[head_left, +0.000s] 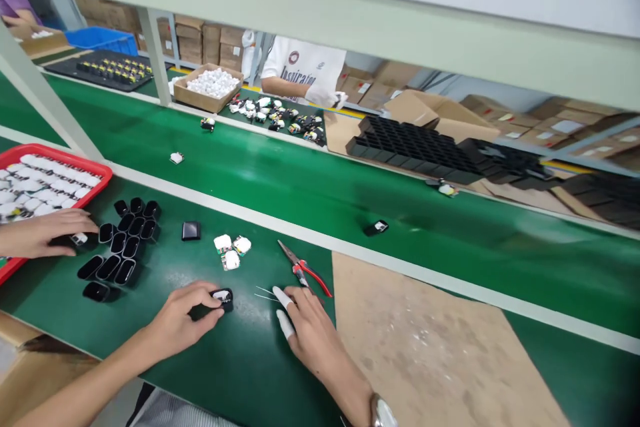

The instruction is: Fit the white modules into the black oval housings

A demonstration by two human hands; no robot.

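Note:
My left hand [187,319] pinches a small black case [227,299] with a white part inside it, just above the green table. To its right, my right hand [305,320] wears white finger covers and holds thin tweezers [265,293], their tips pointing left toward the case. Behind the tweezers lie red-handled pliers [303,267]. Three white parts with green boards [231,259] rest beyond the held case. A closed-looking black case [191,231] sits farther left, near a group of open black cases [119,242].
A person's hand [55,233] holds a black case by the red tray [107,173] at left. Cardboard [425,340] covers the table at right. Beyond the pale rail runs a green belt [280,180] with scattered parts. Another person's gloved hand [325,96] works behind it.

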